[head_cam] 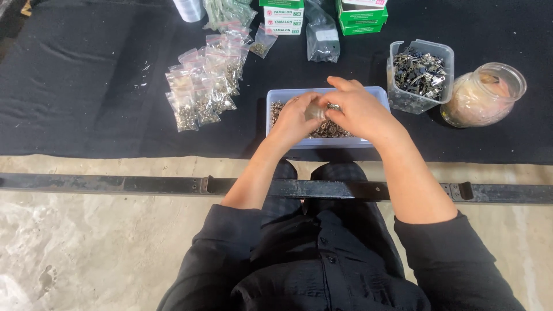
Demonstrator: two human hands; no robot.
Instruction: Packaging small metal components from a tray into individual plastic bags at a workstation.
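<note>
Black sleeves and a dark buttoned garment (pixel 322 259) fill the lower frame, nearest the camera, with a dark metal bar (pixel 115 184) running left to right across pale concrete floor (pixel 69 253) just above them.

At 10 o'clock from the hands, a cluster of small clear filled bags (pixel 201 86) lies on the black table (pixel 75 75) cover, spread along a line from 7 to 1 o'clock. A white roll (pixel 189 8) sits at the top edge beyond them.

At centre, a shallow pale-blue tray (pixel 276 95) rests near the table's front edge, long axis left to right, holding small metal parts (pixel 334 129). Both hands meet over it. The left hand (pixel 296 118) comes in from 7 o'clock, forearm bare, fingers curled closed around a small clear bag (pixel 315 112); which way the bag's mouth faces cannot be told. The right hand (pixel 360 109) comes in from 5 o'clock, palm down, fingers bent and pinching at the same bag, touching the left hand.

At 12 o'clock, green-and-white boxes (pixel 363 17) stand stacked, with a grey bag (pixel 322 37) between the stacks.

At 2 o'clock from the hands, a clear square tub (pixel 420 52) holds dark metal clips (pixel 419 72), just beside the tray. Farthest right, a clear jar (pixel 484 95) lies tilted, mouth toward 1 o'clock, touching the tub or nearly so.
</note>
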